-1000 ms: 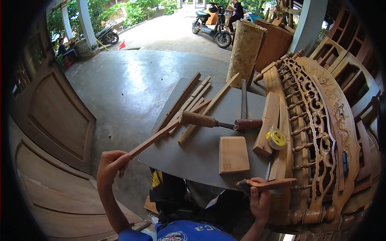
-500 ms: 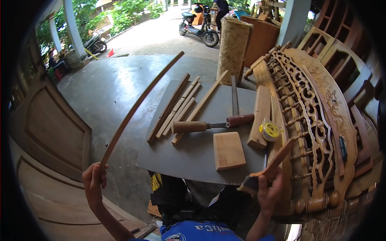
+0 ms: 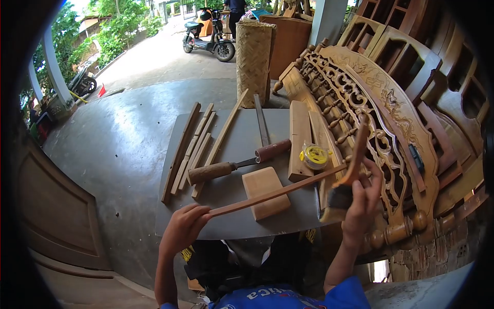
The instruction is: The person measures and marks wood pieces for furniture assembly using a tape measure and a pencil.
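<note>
My left hand (image 3: pixel 182 226) is closed around the near end of a thin wooden strip (image 3: pixel 278 192), which slants up to the right across the table. My right hand (image 3: pixel 363 206) grips a brush (image 3: pixel 358 149), its wooden handle pointing up and its dark, pale-tipped bristles hanging down to the left. The strip's far end overlaps the brush near the base of its handle. Beneath the strip lies a rectangular wooden block (image 3: pixel 261 180). Two chisels rest farther back, one with a light wooden handle (image 3: pixel 211 172), the other with a reddish-brown handle (image 3: pixel 272 150).
Several wooden strips (image 3: pixel 181 152) lie on the left of the grey table (image 3: pixel 226 221). A yellow tape measure (image 3: pixel 315 156) sits by a thick board (image 3: pixel 299 134) on the right. Carved furniture panels (image 3: pixel 383 98) lean beyond. A woven roll (image 3: pixel 252 64) stands behind.
My left hand has moved right and swung the strip down from near upright to lie across the table toward the brush. My right hand has raised the brush, its handle now steeper. The view has turned right.
</note>
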Demonstrator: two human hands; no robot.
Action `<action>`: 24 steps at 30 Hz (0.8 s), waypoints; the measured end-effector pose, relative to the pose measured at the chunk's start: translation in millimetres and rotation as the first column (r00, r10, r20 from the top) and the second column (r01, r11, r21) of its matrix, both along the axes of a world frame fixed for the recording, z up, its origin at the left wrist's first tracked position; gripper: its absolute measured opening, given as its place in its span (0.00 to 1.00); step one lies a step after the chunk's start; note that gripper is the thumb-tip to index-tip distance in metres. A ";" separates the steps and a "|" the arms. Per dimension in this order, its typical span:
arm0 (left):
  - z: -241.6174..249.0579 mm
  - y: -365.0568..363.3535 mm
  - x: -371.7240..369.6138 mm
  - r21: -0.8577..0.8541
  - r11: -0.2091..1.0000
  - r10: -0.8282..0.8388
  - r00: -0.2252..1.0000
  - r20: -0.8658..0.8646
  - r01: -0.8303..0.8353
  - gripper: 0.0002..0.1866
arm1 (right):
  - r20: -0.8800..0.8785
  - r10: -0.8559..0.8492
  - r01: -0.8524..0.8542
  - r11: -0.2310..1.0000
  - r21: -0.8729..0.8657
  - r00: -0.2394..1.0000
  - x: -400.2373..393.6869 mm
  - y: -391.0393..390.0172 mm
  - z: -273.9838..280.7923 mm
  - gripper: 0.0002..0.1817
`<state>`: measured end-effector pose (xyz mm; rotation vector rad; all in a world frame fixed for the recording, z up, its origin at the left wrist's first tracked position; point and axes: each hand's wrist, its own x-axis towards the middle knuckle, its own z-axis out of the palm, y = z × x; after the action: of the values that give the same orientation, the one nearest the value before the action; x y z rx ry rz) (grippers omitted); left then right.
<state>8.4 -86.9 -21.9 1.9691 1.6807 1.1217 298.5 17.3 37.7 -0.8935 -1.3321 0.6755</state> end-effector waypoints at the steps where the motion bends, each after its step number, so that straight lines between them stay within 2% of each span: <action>1: 1.8 9.2 5.5 0.021 1.000 0.015 0.996 -0.089 -0.013 0.08 | 0.018 0.099 -0.098 0.995 -0.019 0.995 -4.5 6.8 3.5 0.21; 2: 3.7 17.4 11.8 0.042 0.999 0.031 0.984 -0.176 -0.024 0.08 | 0.066 0.180 -0.171 0.978 -0.116 0.981 -8.0 15.1 6.7 0.19; 3: 6.0 23.9 17.2 0.067 0.997 0.050 0.964 -0.262 -0.033 0.07 | 0.088 0.270 -0.255 0.955 -0.151 0.959 -16.9 27.8 8.6 0.17; 4: 8.4 28.8 20.8 0.104 0.994 0.056 0.948 -0.314 -0.024 0.08 | 0.187 0.333 -0.308 0.940 -0.148 0.924 -29.1 43.0 12.1 0.16; 7: 13.6 34.6 31.8 0.175 0.985 0.080 0.904 -0.420 -0.005 0.10 | 0.380 0.564 -0.477 0.825 -0.303 0.733 -72.7 99.7 5.5 0.13; 9: 19.2 37.2 40.5 0.183 0.983 0.077 0.894 -0.441 0.005 0.12 | 0.348 0.659 -0.541 0.749 -0.382 0.667 -107.1 139.1 -14.4 0.12; 11: 18.7 41.1 49.9 0.191 0.980 0.040 0.898 -0.438 0.050 0.14 | 0.329 0.738 -0.504 0.653 -0.565 0.588 -136.3 169.0 -30.2 0.11; 13: 17.0 46.9 58.9 0.195 0.975 -0.004 0.883 -0.470 0.109 0.17 | 0.319 0.747 -0.488 0.636 -0.598 0.584 -162.1 179.6 -45.0 0.12; 16: 13.0 57.7 73.6 0.210 0.960 -0.062 0.868 -0.492 0.188 0.18 | 0.389 0.764 -0.529 0.640 -0.557 0.516 -181.1 175.8 -59.1 0.13; 18: 11.7 66.1 78.6 0.165 0.967 -0.086 0.862 -0.500 0.192 0.25 | 0.702 0.566 -0.499 0.799 -0.336 0.433 -178.1 168.2 -59.3 0.14; 19: 11.9 70.5 80.3 0.168 0.966 -0.086 0.857 -0.508 0.196 0.27 | 0.821 0.426 -0.496 0.843 -0.208 0.380 -176.4 164.3 -54.9 0.15; 21: 9.2 77.3 80.6 0.128 0.972 -0.103 0.848 -0.520 0.196 0.34 | 0.884 0.406 -0.408 0.866 -0.290 0.233 -163.2 156.0 -27.9 0.17; 22: 7.7 78.8 79.6 0.116 0.974 -0.111 0.851 -0.514 0.197 0.34 | 0.905 0.397 -0.355 0.877 -0.324 0.153 -153.9 152.2 -15.1 0.19; 24: 5.8 80.0 78.6 0.090 0.975 -0.134 0.856 -0.499 0.205 0.35 | 0.927 0.369 -0.371 0.854 -0.365 -0.062 -131.5 155.2 -7.0 0.22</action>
<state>87.0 -6.8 -16.0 2.6063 1.6348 0.7263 167.0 172.5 30.7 -1.0000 -3.0297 0.3579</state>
